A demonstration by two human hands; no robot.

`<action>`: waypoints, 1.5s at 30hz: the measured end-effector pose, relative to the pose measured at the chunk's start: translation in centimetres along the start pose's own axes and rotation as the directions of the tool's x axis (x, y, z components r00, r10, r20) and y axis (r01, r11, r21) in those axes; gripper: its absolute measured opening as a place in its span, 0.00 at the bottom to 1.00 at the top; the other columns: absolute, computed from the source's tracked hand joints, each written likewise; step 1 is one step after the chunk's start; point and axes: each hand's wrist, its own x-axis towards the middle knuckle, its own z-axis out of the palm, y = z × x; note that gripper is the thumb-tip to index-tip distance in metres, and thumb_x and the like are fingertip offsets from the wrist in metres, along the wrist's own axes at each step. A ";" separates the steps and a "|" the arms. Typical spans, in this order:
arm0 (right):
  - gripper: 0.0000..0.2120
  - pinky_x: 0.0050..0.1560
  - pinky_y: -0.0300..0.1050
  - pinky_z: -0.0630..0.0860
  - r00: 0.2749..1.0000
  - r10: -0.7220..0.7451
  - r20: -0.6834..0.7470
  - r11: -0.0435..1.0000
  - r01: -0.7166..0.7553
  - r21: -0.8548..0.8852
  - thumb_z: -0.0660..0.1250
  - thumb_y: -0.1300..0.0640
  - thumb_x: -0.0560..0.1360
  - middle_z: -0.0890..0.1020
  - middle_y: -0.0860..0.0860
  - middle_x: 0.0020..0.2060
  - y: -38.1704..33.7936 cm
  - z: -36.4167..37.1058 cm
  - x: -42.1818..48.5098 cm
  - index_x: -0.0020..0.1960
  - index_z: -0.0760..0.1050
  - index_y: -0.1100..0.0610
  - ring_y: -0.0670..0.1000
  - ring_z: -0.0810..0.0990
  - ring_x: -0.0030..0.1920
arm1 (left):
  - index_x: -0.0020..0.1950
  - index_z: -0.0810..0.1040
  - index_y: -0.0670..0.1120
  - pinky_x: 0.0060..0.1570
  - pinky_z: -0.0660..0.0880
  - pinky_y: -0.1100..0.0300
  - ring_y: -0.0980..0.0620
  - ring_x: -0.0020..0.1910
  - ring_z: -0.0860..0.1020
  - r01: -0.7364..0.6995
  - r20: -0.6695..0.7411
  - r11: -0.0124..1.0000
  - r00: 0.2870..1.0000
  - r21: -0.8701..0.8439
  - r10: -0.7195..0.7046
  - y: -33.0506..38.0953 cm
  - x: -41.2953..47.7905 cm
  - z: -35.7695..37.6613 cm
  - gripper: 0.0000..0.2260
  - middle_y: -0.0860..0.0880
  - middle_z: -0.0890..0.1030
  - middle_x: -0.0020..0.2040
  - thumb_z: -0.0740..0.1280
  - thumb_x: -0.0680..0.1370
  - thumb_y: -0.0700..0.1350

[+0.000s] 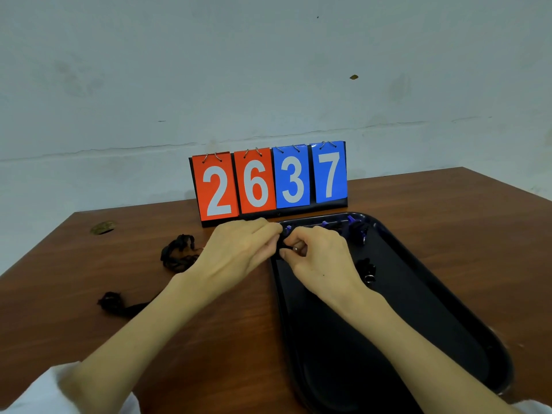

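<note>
Pinching one small black piece (pixel 280 250) between them, the left hand (pixel 239 249) and the right hand (pixel 319 261) meet just above the near-left rim of a black tray (pixel 373 339). The fingers (pixel 268 231) of both hands are curled tightly and their tips close on this piece from two sides. It is mostly hidden by them, so I cannot tell its exact shape. A ring (pixel 295 248) shows on one finger of the right hand.

Inside the tray, at its far end, lies a group of blue and black pieces (pixel 355 230), very near to the hands. A black piece with a metal ring (pixel 366 270) lies alone in the tray, just beside the right wrist. To the left of the tray, on the surface (pixel 209 339), there is a black cord bundle (pixel 177 253) close to the left hand, partly covered by it. A second black bundle (pixel 112 301) lies nearer to the person, beside the left forearm.

Behind the hands stands a flip scoreboard (pixel 268 180) with two red cards, 2 and 6, and two blue cards, 3 and 7.

The surface is brown wood with a round hole cover (pixel 103 227) at the far left. Behind it is a pale wall (pixel 268 70) with a long horizontal crack. A white sleeve (pixel 35 392) shows at the bottom left.
</note>
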 end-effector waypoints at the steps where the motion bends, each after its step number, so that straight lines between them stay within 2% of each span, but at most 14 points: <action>1: 0.10 0.53 0.43 0.75 1.000 -0.003 0.008 1.000 0.003 -0.011 0.69 0.51 0.72 0.82 0.48 0.44 -0.1 0.0 -0.1 0.52 0.79 0.52 0.46 0.78 0.46 | 0.47 0.78 0.43 0.30 0.79 0.59 0.51 0.32 0.80 0.023 -0.009 1.000 1.000 -0.009 -0.023 0.0 -0.1 0.0 0.10 0.48 0.81 0.35 0.59 0.76 0.46; 6: 0.09 0.51 0.41 0.74 0.998 -0.057 -0.005 0.998 0.057 -0.037 0.68 0.51 0.73 0.81 0.48 0.43 -0.4 -0.3 -0.3 0.52 0.79 0.52 0.44 0.75 0.43 | 0.50 0.72 0.46 0.28 0.78 0.56 0.51 0.32 0.79 0.163 -0.028 0.983 0.986 -0.082 -0.166 0.2 -0.3 0.6 0.05 0.49 0.79 0.36 0.60 0.78 0.46; 10: 0.10 0.51 0.42 0.75 0.999 -0.045 0.007 0.998 0.046 -0.048 0.68 0.50 0.73 0.81 0.45 0.42 -0.7 -1.0 -0.1 0.52 0.79 0.51 0.43 0.76 0.44 | 0.52 0.75 0.46 0.40 0.77 0.63 0.55 0.40 0.78 0.398 0.025 0.882 0.914 -0.253 -0.406 0.4 -0.1 1.0 0.04 0.53 0.78 0.42 0.63 0.79 0.44; 13: 0.07 0.46 0.37 0.75 0.996 0.089 0.000 0.996 -0.089 -0.024 0.70 0.50 0.70 0.82 0.43 0.38 0.2 -3.3 0.1 0.47 0.81 0.49 0.41 0.79 0.41 | 0.60 0.73 0.49 0.47 0.75 0.65 0.60 0.46 0.76 0.470 0.057 0.806 0.873 -0.360 -0.484 1.5 0.5 1.2 0.10 0.58 0.76 0.47 0.62 0.79 0.47; 15: 0.05 0.39 0.32 0.72 0.974 0.224 -0.041 0.974 -0.223 0.038 0.72 0.52 0.68 0.80 0.41 0.33 1.9 -5.5 -0.2 0.44 0.81 0.49 0.39 0.79 0.37 | 0.65 0.69 0.51 0.51 0.74 0.66 0.61 0.50 0.75 0.463 0.097 0.810 0.882 -0.360 -0.461 2.8 0.9 1.8 0.15 0.58 0.75 0.52 0.62 0.78 0.49; 18: 0.02 0.33 0.34 0.69 0.919 0.387 -0.079 0.920 -0.379 0.104 0.72 0.53 0.68 0.81 0.42 0.32 5.6 -8.5 -1.3 0.40 0.80 0.50 0.40 0.78 0.36 | 0.67 0.68 0.51 0.57 0.72 0.63 0.60 0.57 0.72 0.413 0.181 0.862 0.910 -0.294 -0.373 4.7 1.1 3.3 0.16 0.55 0.74 0.59 0.61 0.79 0.50; 23: 0.03 0.38 0.40 0.71 0.852 0.512 -0.109 0.855 -0.518 -0.026 0.72 0.54 0.66 0.82 0.47 0.34 10.4 -8.9 -2.9 0.37 0.77 0.49 0.51 0.81 0.40 | 0.68 0.68 0.49 0.60 0.68 0.58 0.53 0.61 0.70 0.279 0.249 0.942 0.941 -0.186 -0.230 8.4 2.7 6.0 0.22 0.52 0.71 0.63 0.56 0.78 0.60; 26: 0.05 0.38 0.41 0.71 0.830 0.546 -0.117 0.830 -0.555 -0.058 0.71 0.52 0.67 0.81 0.47 0.37 11.6 -8.0 -3.3 0.36 0.75 0.48 0.52 0.79 0.40 | 0.68 0.68 0.48 0.61 0.66 0.53 0.48 0.61 0.70 0.251 0.303 0.968 0.922 0.007 -0.241 10.2 3.7 8.1 0.31 0.48 0.72 0.62 0.47 0.75 0.67; 30: 0.05 0.37 0.42 0.72 0.859 0.502 -0.105 0.852 -0.511 -0.112 0.70 0.52 0.68 0.81 0.46 0.36 11.8 -7.4 -3.4 0.36 0.73 0.47 0.51 0.80 0.39 | 0.67 0.70 0.47 0.60 0.66 0.46 0.44 0.57 0.72 0.231 0.320 0.960 0.907 0.158 -0.272 11.0 4.4 9.2 0.38 0.45 0.76 0.58 0.43 0.71 0.71; 34: 0.03 0.37 0.41 0.72 0.875 0.470 -0.116 0.860 -0.484 -0.161 0.69 0.51 0.66 0.81 0.45 0.36 11.4 -7.0 -3.7 0.38 0.75 0.48 0.51 0.79 0.39 | 0.64 0.72 0.47 0.58 0.67 0.47 0.44 0.55 0.73 0.231 0.363 0.953 0.885 0.198 -0.290 10.6 4.1 9.6 0.37 0.45 0.78 0.54 0.42 0.70 0.69; 37: 0.06 0.37 0.42 0.72 0.871 0.476 -0.123 0.854 -0.491 -0.170 0.68 0.49 0.66 0.79 0.46 0.36 11.0 -6.9 -3.7 0.39 0.75 0.50 0.50 0.77 0.38 | 0.54 0.77 0.48 0.50 0.73 0.50 0.46 0.47 0.77 0.207 0.341 0.951 0.898 0.229 -0.278 10.4 4.0 9.9 0.26 0.48 0.81 0.46 0.53 0.72 0.65; 39: 0.09 0.36 0.41 0.69 0.887 0.440 -0.143 0.870 -0.460 -0.178 0.69 0.49 0.66 0.75 0.46 0.40 11.2 -6.8 -3.7 0.40 0.73 0.52 0.49 0.74 0.41 | 0.52 0.78 0.48 0.50 0.73 0.50 0.47 0.48 0.77 0.208 0.326 0.959 0.908 0.194 -0.263 10.4 4.1 10.1 0.21 0.49 0.81 0.46 0.62 0.72 0.64; 42: 0.15 0.39 0.40 0.67 0.939 0.313 -0.146 0.935 -0.331 -0.127 0.70 0.54 0.65 0.69 0.47 0.47 11.4 -6.3 -3.8 0.49 0.70 0.53 0.49 0.69 0.47 | 0.62 0.73 0.47 0.58 0.67 0.48 0.45 0.56 0.74 0.234 0.335 0.965 0.906 0.118 -0.260 10.2 4.1 9.9 0.24 0.47 0.78 0.55 0.61 0.75 0.63; 45: 0.24 0.45 0.37 0.66 0.980 0.199 -0.023 0.969 -0.200 -0.147 0.70 0.58 0.67 0.69 0.48 0.56 11.7 -5.9 -3.9 0.61 0.69 0.51 0.50 0.69 0.53 | 0.73 0.59 0.48 0.63 0.62 0.49 0.46 0.62 0.69 0.249 0.363 0.961 0.890 0.117 -0.275 9.6 3.6 9.5 0.34 0.48 0.73 0.63 0.57 0.74 0.66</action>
